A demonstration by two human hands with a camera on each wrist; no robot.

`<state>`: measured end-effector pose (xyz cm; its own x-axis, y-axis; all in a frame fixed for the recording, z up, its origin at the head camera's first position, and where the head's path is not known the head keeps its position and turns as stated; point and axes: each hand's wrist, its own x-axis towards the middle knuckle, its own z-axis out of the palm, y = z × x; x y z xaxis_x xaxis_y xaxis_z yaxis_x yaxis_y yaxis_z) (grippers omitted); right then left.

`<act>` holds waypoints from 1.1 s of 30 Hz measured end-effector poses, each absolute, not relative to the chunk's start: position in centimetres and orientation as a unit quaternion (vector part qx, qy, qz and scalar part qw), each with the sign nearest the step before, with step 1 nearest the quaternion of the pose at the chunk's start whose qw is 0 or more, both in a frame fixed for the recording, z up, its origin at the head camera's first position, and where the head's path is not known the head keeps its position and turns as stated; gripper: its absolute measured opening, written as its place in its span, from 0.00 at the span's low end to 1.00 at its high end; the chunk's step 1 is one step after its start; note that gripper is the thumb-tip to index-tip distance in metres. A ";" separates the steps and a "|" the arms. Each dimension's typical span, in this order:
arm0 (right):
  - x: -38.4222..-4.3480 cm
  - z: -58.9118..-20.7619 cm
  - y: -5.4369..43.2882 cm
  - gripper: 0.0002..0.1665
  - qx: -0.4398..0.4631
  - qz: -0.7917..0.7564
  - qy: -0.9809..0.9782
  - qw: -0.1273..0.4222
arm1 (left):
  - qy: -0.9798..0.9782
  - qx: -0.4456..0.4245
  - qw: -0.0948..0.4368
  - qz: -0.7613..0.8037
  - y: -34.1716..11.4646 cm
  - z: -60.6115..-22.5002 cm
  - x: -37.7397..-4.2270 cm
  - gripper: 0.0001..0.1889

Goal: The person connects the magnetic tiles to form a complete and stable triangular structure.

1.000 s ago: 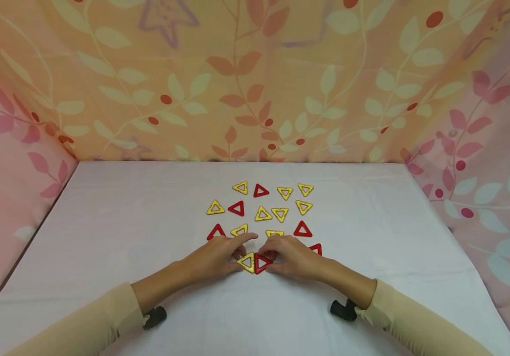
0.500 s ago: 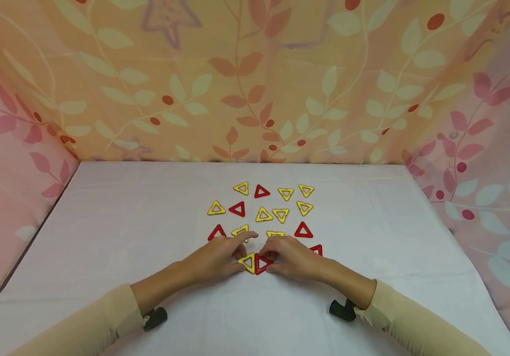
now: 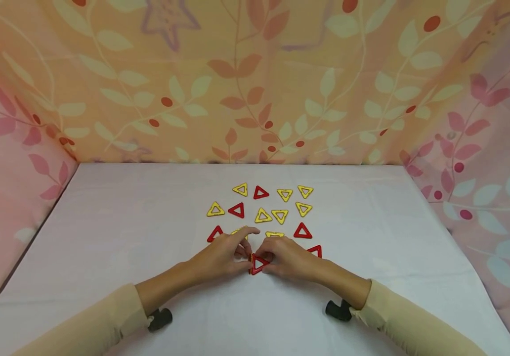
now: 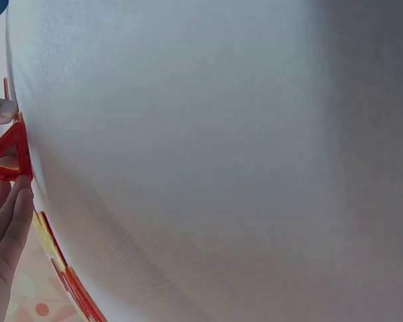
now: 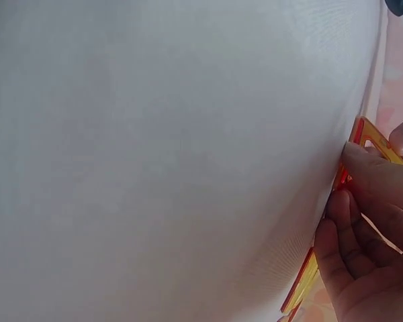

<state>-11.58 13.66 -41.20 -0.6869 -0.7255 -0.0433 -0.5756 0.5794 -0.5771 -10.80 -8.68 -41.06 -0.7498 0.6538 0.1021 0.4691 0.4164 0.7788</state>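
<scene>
My left hand point(image 3: 228, 253) pinches a triangular tile, yellow in the earlier frames, now on edge and seen as a thin orange-red strip in the head view. Its face shows as a red triangular frame point(image 4: 25, 151) between thumb and fingers in the left wrist view. From the right wrist view the same raised tile point(image 5: 383, 144) looks yellow-orange. My right hand point(image 3: 292, 258) grips the right corner of a red triangular tile point(image 3: 257, 264), whose left side meets the raised one. The left index finger points out over a partly covered yellow tile point(image 3: 239, 231).
Several yellow tiles point(image 3: 280, 216) and red tiles point(image 3: 237, 210) lie flat in loose rows beyond the hands. Another red tile point(image 3: 315, 251) is partly behind the right hand. A white cloth point(image 3: 126, 222) covers the table; patterned curtains point(image 3: 255, 79) stand at the back and sides.
The yellow tile has tipped up from flat to on edge against the red one. My left hand has moved slightly right, and the red tile now sits a little further left.
</scene>
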 end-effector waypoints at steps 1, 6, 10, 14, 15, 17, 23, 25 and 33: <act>-11.6 -41.2 13.7 0.16 -0.370 -0.270 0.878 0.139 | 0.833 0.332 0.114 0.427 -8.6 -41.0 -10.8 0.33; -11.5 -41.2 13.7 0.17 -0.371 -0.268 0.879 0.134 | 0.833 0.318 0.125 0.435 -8.4 -41.1 -10.8 0.34; -11.6 -41.2 13.8 0.16 -0.375 -0.267 0.878 0.130 | 0.837 0.312 0.129 0.431 -8.3 -41.1 -10.8 0.34; -11.6 -41.2 13.8 0.16 -0.379 -0.270 0.875 0.131 | 0.837 0.311 0.132 0.430 -8.2 -41.1 -10.8 0.34; -11.6 -41.2 13.8 0.16 -0.380 -0.271 0.874 0.131 | 0.837 0.310 0.132 0.431 -8.2 -41.2 -10.8 0.34; -11.6 -41.2 13.8 0.16 -0.384 -0.273 0.872 0.132 | 0.836 0.311 0.132 0.433 -8.2 -41.2 -10.7 0.34; -11.8 -40.7 14.5 0.17 -0.392 -0.277 0.864 0.153 | 0.834 0.311 0.134 0.435 -8.2 -41.2 -10.7 0.34; -12.1 -40.4 15.0 0.18 -0.389 -0.280 0.864 0.155 | 0.836 0.309 0.135 0.433 -8.2 -41.2 -10.7 0.34; -14.5 -39.6 16.9 0.22 -0.354 -0.283 0.887 0.096 | 0.844 0.300 0.134 0.424 -8.2 -41.2 -10.8 0.34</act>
